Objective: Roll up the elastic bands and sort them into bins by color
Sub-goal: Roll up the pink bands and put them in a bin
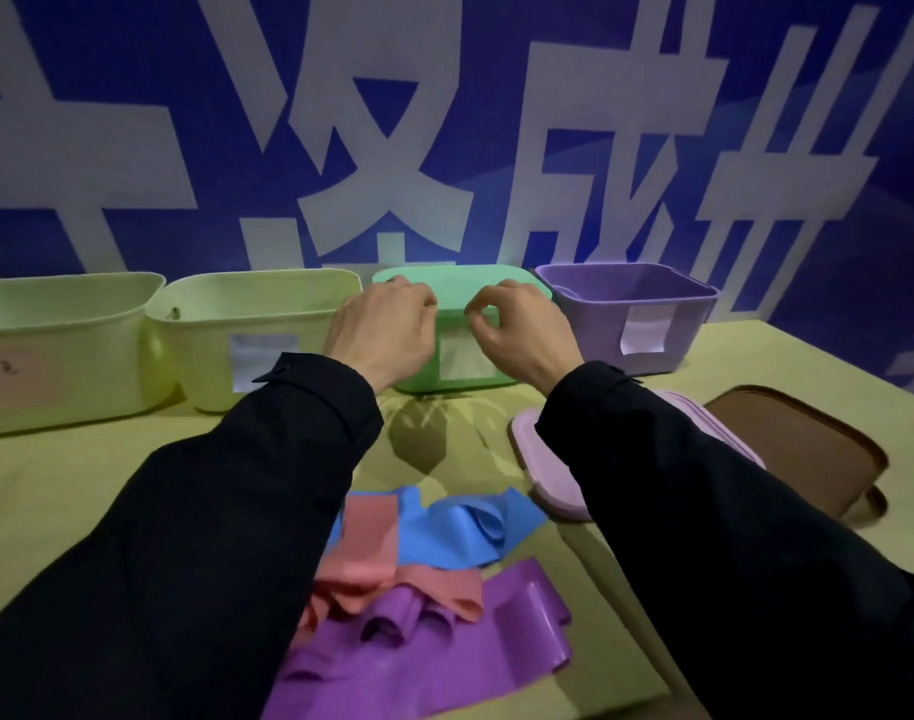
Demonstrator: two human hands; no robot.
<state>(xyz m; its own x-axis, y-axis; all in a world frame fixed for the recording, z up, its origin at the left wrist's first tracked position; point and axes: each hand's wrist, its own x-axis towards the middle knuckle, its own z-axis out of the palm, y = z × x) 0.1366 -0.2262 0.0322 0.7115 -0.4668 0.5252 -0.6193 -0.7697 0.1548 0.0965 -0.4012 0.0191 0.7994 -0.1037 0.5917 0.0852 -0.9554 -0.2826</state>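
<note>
Four bins in a row along the far edge of the table [106, 485]: two pale yellow-green bins [54, 356] [267, 324] at left, a green bin [460, 288] in the middle, a purple bin [626, 314] at right, each with a pale label on its front. Contents of all four hidden or too dim to judge, so no telling how many rolls already sorted. Nearer, still loose and unrolled on the table between the two black sleeves: a wide purple band [418, 662] closest, crumpled at its far edge; a salmon band [371, 558] lying over it and over a blue band [460, 532] just beyond. At least three bands left to roll and bin, then, and probably the greater part of the job. At right, a stack of pinkish lids [548, 475] and a brown lid [792, 444] beside it, near the purple bin. Both hands raised over the near rim of the green bin: left hand [382, 335] with fingers curled down, whether holding anything, cannot tell; right hand [517, 330] with thumb and forefinger nearly pinched, nothing visible between them. Likely a green roll just being dropped, though no green band in sight.
</note>
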